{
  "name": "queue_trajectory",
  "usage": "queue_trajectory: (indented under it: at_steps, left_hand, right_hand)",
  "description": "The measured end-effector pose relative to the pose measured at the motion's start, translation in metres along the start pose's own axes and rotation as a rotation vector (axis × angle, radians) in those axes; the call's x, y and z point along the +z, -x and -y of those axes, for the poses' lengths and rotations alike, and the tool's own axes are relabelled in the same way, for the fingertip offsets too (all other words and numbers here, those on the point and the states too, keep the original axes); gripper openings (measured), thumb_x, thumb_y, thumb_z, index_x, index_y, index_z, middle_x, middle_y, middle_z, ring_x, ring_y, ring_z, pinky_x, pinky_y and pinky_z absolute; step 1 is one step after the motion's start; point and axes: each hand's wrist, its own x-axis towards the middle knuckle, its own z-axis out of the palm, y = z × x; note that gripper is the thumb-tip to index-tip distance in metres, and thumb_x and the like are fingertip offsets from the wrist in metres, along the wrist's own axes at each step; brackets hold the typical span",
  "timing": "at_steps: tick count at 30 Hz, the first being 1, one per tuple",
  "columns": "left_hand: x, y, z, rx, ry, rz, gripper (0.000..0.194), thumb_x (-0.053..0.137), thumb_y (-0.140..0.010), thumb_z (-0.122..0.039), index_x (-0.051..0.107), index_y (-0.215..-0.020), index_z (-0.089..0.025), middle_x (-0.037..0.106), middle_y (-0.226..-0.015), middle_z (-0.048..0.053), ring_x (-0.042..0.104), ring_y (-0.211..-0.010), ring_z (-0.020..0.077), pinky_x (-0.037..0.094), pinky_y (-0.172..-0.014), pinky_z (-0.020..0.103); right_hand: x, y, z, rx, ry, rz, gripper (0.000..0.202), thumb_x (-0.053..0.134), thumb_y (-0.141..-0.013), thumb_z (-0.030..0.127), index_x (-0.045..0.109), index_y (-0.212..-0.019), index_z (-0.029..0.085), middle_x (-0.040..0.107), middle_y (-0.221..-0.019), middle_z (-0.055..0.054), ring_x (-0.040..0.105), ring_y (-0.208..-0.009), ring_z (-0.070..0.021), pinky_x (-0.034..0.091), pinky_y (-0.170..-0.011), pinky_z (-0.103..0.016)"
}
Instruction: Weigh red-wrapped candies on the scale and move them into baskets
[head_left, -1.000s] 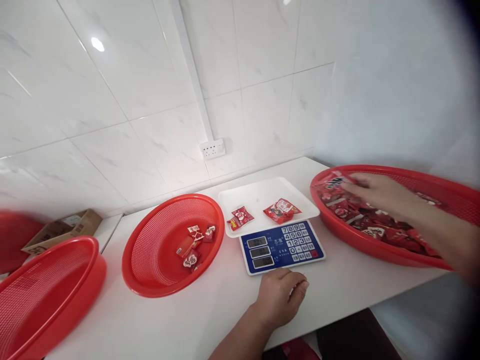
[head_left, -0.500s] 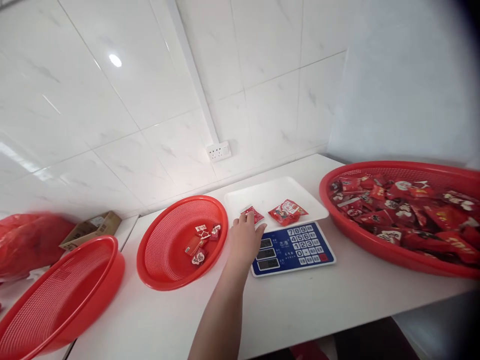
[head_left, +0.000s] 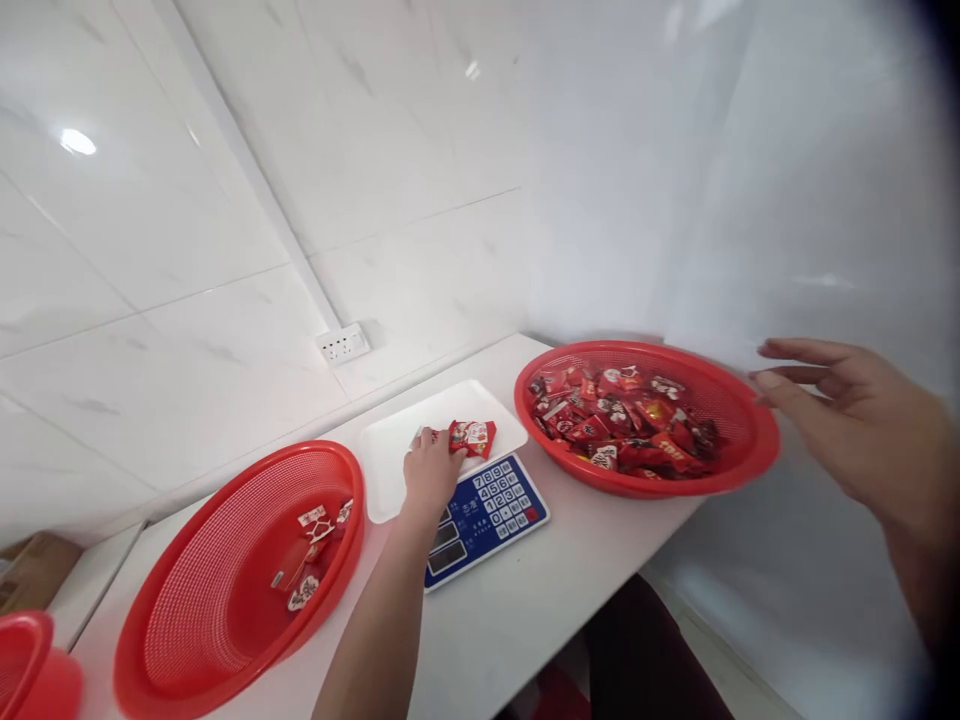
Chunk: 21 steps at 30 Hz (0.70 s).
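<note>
My left hand (head_left: 431, 470) reaches over the white tray (head_left: 397, 490) of a blue-faced scale (head_left: 487, 515), its fingers bent round small red packets; a red and white packet (head_left: 474, 437) shows just right of them. My right hand (head_left: 847, 410) is raised at the right, beside the rim of a red basket (head_left: 754, 440) with many red wrapped packets (head_left: 622, 415). Its fingers are apart and nothing shows in them. Left of the scale, another red basket (head_left: 195, 570) holds several packets (head_left: 304, 592).
Part of a third red basket (head_left: 56, 685) shows at the lower left, with a cardboard box (head_left: 41, 570) behind it. A wall socket (head_left: 343, 344) is above the white table (head_left: 540, 590). A bluish wall stands behind the right basket.
The view has turned to the right, so baskets and scale lie further left. My right hand has come into view. My left hand is still at the tray, now closer to the larger packets.
</note>
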Motion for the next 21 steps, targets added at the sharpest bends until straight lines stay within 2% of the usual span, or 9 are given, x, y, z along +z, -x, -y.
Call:
queue_trajectory:
  at_steps: [2,4,5,7,10,13,17,21]
  left_hand:
    - [0.001,0.010,-0.003,0.024,0.049,-0.089,0.035,0.050,-0.088,-0.037,0.055,-0.117,-0.018,0.050,-0.127,0.015,0.050,-0.113,0.0310,0.046,-0.088,0.045]
    - [0.005,0.031,-0.010,0.110,0.182,-0.233,0.032,0.048,-0.090,-0.034,0.055,-0.116,-0.018,0.051,-0.129,0.014,0.048,-0.118,0.0284,0.044,-0.094,0.044]
    - [0.008,0.044,-0.014,0.180,0.274,-0.297,0.028,0.047,-0.090,-0.032,0.056,-0.114,-0.018,0.055,-0.123,0.013,0.051,-0.115,0.0258,0.045,-0.094,0.041]
    - [0.017,0.075,-0.023,0.342,0.423,-0.312,0.022,0.046,-0.091,-0.029,0.058,-0.107,-0.020,0.064,-0.108,0.009,0.059,-0.102,0.0211,0.050,-0.087,0.034]
    - [0.031,0.116,-0.036,0.547,0.531,-0.222,0.018,0.047,-0.090,-0.024,0.059,-0.103,-0.021,0.068,-0.097,0.007,0.064,-0.088,0.0181,0.053,-0.075,0.029]
    - [0.045,0.140,-0.042,0.596,0.567,-0.177,0.016,0.045,-0.090,-0.022,0.060,-0.098,-0.021,0.069,-0.086,0.005,0.065,-0.073,0.0167,0.053,-0.065,0.026]
    - [0.064,0.148,-0.035,0.561,0.552,-0.175,0.017,0.044,-0.090,-0.020,0.060,-0.093,-0.022,0.069,-0.076,0.004,0.065,-0.065,0.0162,0.051,-0.058,0.024]
    - [0.078,0.149,-0.024,0.513,0.582,-0.168,0.018,0.043,-0.090,-0.020,0.060,-0.089,-0.022,0.067,-0.071,0.003,0.064,-0.062,0.0154,0.049,-0.056,0.023]
  right_hand:
    - [0.009,-0.006,0.000,-0.020,-0.014,0.098,0.037,0.048,-0.081,0.048,0.056,-0.112,0.029,0.065,-0.109,-0.007,0.064,-0.091,-0.0226,0.053,-0.077,-0.038]
    - [0.030,-0.015,-0.009,-0.140,0.043,0.364,0.037,0.044,-0.083,0.043,0.057,-0.112,0.024,0.063,-0.118,-0.007,0.061,-0.103,-0.0230,0.050,-0.087,-0.036]
    - [0.044,-0.021,-0.015,-0.194,0.134,0.527,0.040,0.042,-0.084,0.042,0.055,-0.117,0.023,0.060,-0.124,-0.006,0.058,-0.110,-0.0229,0.049,-0.090,-0.035]
    - [0.074,-0.036,-0.025,-0.239,0.220,0.660,0.042,0.044,-0.083,0.037,0.056,-0.119,0.020,0.060,-0.125,-0.007,0.055,-0.114,-0.0244,0.046,-0.094,-0.036]
    - [0.114,-0.059,-0.029,-0.298,0.314,0.724,0.043,0.043,-0.084,0.026,0.055,-0.124,0.016,0.054,-0.132,-0.011,0.050,-0.119,-0.0261,0.040,-0.100,-0.038]
    - [0.144,-0.076,-0.023,-0.348,0.381,0.759,0.042,0.046,-0.085,0.021,0.055,-0.126,0.017,0.048,-0.137,-0.011,0.045,-0.124,-0.0273,0.035,-0.103,-0.039]
    - [0.168,-0.083,-0.017,-0.349,0.477,0.819,0.035,0.058,-0.084,0.026,0.058,-0.119,0.021,0.050,-0.133,-0.011,0.045,-0.122,-0.0278,0.035,-0.103,-0.044]
    - [0.176,-0.089,-0.022,-0.305,0.530,0.911,0.027,0.052,-0.090,0.033,0.058,-0.113,0.019,0.057,-0.119,-0.007,0.057,-0.102,-0.0185,0.047,-0.088,-0.041]
